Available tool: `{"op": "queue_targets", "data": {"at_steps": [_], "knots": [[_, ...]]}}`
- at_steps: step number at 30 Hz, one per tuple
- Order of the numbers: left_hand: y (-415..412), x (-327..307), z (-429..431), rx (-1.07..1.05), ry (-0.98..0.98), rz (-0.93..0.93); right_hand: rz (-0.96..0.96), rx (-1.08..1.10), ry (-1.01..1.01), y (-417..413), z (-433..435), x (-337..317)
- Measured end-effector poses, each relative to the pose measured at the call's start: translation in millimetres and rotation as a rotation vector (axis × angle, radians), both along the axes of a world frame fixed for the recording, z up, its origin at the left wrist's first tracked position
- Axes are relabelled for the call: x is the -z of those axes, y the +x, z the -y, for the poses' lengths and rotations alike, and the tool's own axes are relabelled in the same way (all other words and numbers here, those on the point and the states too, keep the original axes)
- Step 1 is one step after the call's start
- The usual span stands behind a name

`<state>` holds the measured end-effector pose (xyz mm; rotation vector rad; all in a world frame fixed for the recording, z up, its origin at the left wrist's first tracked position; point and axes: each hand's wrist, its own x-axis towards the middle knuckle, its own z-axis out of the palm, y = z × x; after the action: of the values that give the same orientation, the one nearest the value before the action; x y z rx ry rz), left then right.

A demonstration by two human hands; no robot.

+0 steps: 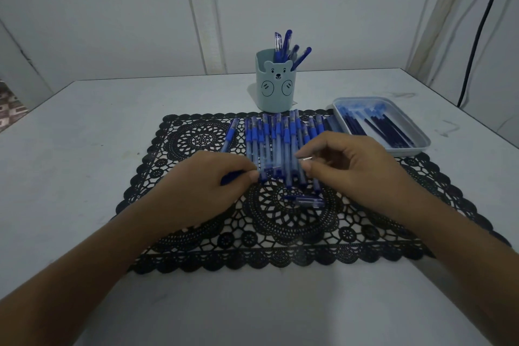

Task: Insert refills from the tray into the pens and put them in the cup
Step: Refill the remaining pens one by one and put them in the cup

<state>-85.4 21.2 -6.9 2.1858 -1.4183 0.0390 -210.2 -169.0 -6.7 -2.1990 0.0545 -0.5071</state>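
Although the head view is dim, it shows the job only partly done: about five finished pens (288, 46) stand in the bear-faced cup (273, 87) at the far side of the table (84, 149), while a long row of pens (280, 137) lies side by side on the black lace mat (196, 233) just in front of it. Many dark refills (376, 126) lie in the tray (404, 152) to the right. The left hand (207, 177) pinches a clear pen barrel (266, 173) with thumb and fingertips, and the right hand (345, 160) pinches a thin refill (307, 159), its silver tip aimed at the barrel but apart from it. A loose pen part (309, 202), likely the cap, lies on the mat just below. I judge this pen is mid-assembly, with most of the row left to fill.
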Motion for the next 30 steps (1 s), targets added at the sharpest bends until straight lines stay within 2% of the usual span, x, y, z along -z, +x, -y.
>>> {"op": "queue_targets", "data": {"at_steps": [4,6,9,22,27,30], "knots": [[3.2,2.4,-0.5,-0.019,0.096,0.07,-0.104,0.008,-0.438,2.7,7.4,1.4],[3.7,3.8,-0.8,-0.011,0.117,0.08,-0.171,-0.035,-0.546,2.8,8.0,4.1],[5.0,5.5,-1.0,-0.001,0.108,0.081,-0.231,-0.078,-0.596,2.6,5.6,6.5],[3.7,5.4,0.9,0.023,0.114,0.077,-0.239,-0.1,-0.541,3.2,5.8,5.8],[2.1,5.3,1.8,0.061,0.094,0.064,-0.085,0.06,-0.353,2.7,5.1,-0.8],[-1.3,6.4,3.3,0.09,0.073,0.064,-0.08,-0.008,-0.188,0.0,-4.8,-2.8]]}}
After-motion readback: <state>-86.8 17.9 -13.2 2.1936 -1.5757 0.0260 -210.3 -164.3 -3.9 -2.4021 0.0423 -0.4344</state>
